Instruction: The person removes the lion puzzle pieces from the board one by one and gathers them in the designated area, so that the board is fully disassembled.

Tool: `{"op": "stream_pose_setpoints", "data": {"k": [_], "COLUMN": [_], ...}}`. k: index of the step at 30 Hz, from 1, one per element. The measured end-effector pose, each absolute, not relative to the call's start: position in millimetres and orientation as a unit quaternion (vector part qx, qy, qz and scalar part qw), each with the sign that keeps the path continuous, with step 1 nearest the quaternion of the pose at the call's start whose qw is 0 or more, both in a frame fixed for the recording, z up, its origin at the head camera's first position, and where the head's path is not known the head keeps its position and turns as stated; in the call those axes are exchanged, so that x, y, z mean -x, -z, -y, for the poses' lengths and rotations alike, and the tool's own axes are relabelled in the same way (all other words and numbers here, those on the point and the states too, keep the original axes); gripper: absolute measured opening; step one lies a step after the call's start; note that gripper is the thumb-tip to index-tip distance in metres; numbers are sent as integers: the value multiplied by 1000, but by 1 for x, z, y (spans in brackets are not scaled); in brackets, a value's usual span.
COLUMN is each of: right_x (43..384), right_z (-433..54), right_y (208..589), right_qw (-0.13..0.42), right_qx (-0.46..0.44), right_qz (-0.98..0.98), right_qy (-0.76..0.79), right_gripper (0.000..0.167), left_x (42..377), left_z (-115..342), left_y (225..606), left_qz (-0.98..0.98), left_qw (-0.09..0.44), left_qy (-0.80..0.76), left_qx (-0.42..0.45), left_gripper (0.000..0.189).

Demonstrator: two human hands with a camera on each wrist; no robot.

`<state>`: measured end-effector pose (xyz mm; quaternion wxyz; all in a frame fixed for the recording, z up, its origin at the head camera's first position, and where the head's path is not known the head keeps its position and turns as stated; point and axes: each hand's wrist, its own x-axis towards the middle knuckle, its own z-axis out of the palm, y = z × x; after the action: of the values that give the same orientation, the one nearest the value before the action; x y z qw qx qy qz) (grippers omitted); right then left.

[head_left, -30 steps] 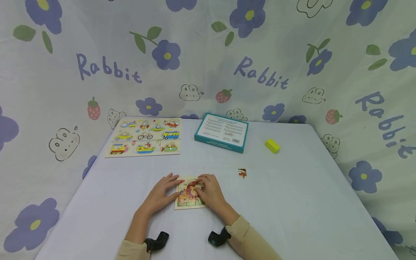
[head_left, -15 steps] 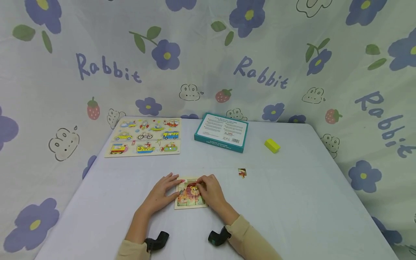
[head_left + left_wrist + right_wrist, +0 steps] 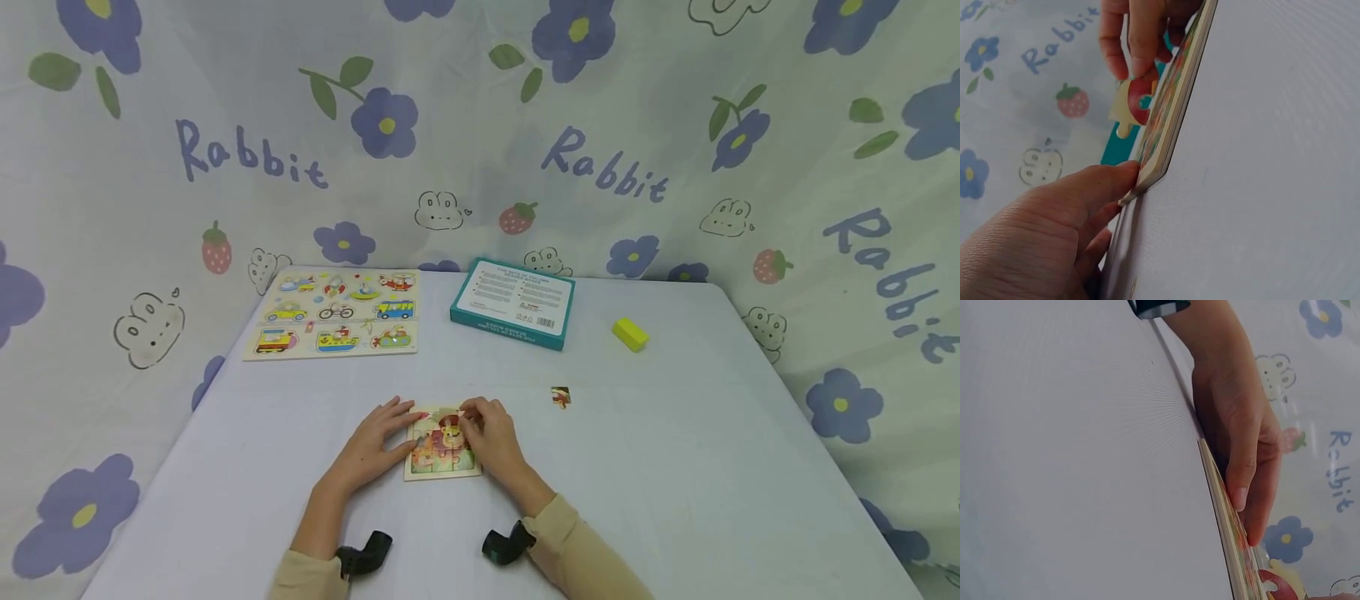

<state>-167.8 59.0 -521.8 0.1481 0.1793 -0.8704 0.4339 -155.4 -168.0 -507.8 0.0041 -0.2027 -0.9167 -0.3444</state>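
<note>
A small square jigsaw puzzle (image 3: 435,458) with a bear picture lies in its pale wooden frame between the hands. My left hand (image 3: 367,450) rests along its left side, thumb and fingers spread, and in the left wrist view the thumb (image 3: 1113,178) touches the frame's corner. Over the upper right part, my right hand (image 3: 495,442) pinches a red and cream puzzle piece (image 3: 1138,100), tilted up at the puzzle's surface. In the right wrist view the thumb and index finger (image 3: 1257,519) reach down beside the frame. How the piece's far edge sits is hidden.
One loose puzzle piece (image 3: 561,397) lies on the white table to the right. Farther back are a vehicle picture board (image 3: 352,337), a teal and white box (image 3: 517,304) and a yellow block (image 3: 630,334). A patterned cloth (image 3: 465,108) hangs behind.
My right fingers have shifted slightly at the puzzle's upper right, and more of the bear's head shows. My left hand stays in place. The head view has tilted a little.
</note>
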Motion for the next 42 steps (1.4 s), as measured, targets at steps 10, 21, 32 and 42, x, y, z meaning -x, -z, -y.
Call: {"op": "stream_pose_setpoints", "data": {"k": [10,21,32,42], "right_x": [166,168,180,187], "right_z": [-62,-77,-99,-118], "right_y": [518,507,509,507], "right_qw": [159,146,191,191], "right_qx": [-189,-131,-105,-52], "right_qz": [863,868,865,871], "right_qy": [-442,-456,-451,-449], "right_gripper": [16,18,18,19], "left_x": [155,154,155,155], "left_z": [167,167,168,168], "left_y": [508,507,508,509], "left_qz": [917,917,916,915], "left_qw": [6,10,10,5], "left_qy": [346,342,342,347], "left_qx": [200,206,207,203], "left_gripper": [44,44,44,44]}}
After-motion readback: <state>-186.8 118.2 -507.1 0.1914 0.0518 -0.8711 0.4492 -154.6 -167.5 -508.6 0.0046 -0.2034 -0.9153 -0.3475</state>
